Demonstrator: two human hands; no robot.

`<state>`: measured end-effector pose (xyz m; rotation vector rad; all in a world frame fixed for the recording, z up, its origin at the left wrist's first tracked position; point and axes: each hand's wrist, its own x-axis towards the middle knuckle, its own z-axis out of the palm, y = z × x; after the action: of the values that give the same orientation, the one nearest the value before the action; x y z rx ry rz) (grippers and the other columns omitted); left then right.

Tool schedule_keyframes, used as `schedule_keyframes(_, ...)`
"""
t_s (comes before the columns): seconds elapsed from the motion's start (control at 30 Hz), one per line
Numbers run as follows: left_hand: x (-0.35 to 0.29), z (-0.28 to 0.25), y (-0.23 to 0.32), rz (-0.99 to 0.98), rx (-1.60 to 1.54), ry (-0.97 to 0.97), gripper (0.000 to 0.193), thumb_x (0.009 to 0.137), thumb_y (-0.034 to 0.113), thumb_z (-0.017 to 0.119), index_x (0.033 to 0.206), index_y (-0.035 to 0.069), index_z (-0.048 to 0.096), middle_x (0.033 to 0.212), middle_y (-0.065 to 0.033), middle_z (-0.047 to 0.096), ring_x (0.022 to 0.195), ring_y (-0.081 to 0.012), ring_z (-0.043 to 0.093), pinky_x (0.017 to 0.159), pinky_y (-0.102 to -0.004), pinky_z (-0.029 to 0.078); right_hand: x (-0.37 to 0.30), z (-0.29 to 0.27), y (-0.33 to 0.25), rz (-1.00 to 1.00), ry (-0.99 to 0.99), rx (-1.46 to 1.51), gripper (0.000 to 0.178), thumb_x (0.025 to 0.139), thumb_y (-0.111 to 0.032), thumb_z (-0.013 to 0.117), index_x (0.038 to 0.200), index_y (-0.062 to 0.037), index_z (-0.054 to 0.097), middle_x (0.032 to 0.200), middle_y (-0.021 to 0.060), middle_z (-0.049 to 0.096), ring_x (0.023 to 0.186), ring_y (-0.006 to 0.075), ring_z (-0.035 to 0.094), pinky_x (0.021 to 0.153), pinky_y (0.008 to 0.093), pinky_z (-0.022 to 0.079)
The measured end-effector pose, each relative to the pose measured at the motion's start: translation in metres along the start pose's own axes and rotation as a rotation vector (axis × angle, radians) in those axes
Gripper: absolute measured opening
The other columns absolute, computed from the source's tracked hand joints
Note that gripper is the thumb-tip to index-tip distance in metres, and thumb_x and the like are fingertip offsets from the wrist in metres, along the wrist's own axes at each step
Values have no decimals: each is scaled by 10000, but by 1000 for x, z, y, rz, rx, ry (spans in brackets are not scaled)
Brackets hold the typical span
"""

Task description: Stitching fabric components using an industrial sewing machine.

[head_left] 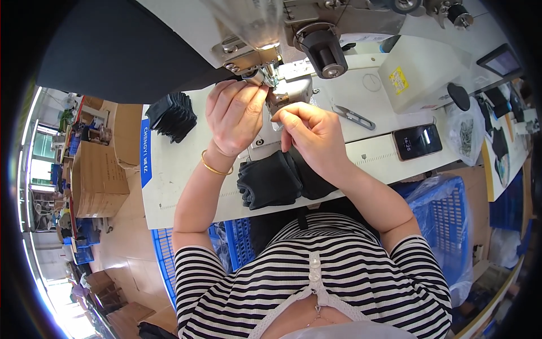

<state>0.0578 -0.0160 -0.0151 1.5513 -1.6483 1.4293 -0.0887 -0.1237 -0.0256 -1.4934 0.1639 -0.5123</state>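
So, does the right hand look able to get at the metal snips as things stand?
Probably yes: the snips lie just right of the right hand, on the white tabletop, with nothing visible over them or between.

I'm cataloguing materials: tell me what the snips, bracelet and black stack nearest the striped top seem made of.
Snips: probably steel, from the grey metallic sheen.
Bracelet: likely metal, polished, gold-coloured and glinting.
Black stack: apparently fabric, matt, with soft, layered edges; fibre can't be told.
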Motion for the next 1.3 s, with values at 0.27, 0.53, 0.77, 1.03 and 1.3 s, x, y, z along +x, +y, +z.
schedule_keyframes(0.27, -2, 2, 0, -8, -5, 17, 234, 632, 7, 733, 866, 5, 725, 892, -61, 663, 843, -219, 651, 802, -377, 534, -3, 1, 4, 9, -28, -11, 205, 961, -143, 561, 898, 3, 690, 594, 27, 629, 535, 54, 582, 500, 220, 431)
schedule_keyframes(0.53, -1, 3, 1, -32, -2, 11, 235, 631, 0, 740, 864, 9, 714, 888, -57, 657, 836, -219, 647, 806, -376, 528, -8, 2, 4, 36, -71, -43, 210, 992, -148, 555, 962, -3, 704, 608, 3, 614, 545, 20, 507, 491, 192, 343)
schedule_keyframes(0.77, -3, 6, 0, -35, 9, 19, 214, 642, 6, 754, 850, 14, 705, 888, -52, 656, 836, -215, 646, 812, -375, 525, -9, 1, 8, 36, -89, -51, 208, 990, -142, 553, 959, -1, 702, 613, 1, 610, 560, 22, 518, 499, 192, 349)
schedule_keyframes(1.03, -2, 6, 3, -62, 7, 36, 227, 644, -12, 744, 865, 23, 704, 875, -51, 647, 833, -216, 641, 816, -378, 513, -11, 2, 13, 25, -51, -41, 221, 962, -171, 564, 884, -6, 688, 569, 24, 616, 505, 57, 544, 480, 236, 396)
schedule_keyframes(1.3, -21, 12, 16, -371, -10, -14, 415, 630, -13, 744, 1022, 35, 615, 1013, -77, 615, 900, -268, 597, 828, -405, 444, -25, -40, 32, -157, 77, -407, 183, 911, -151, 657, 993, 11, 683, 783, 64, 641, 693, 143, 589, 633, 280, 456)
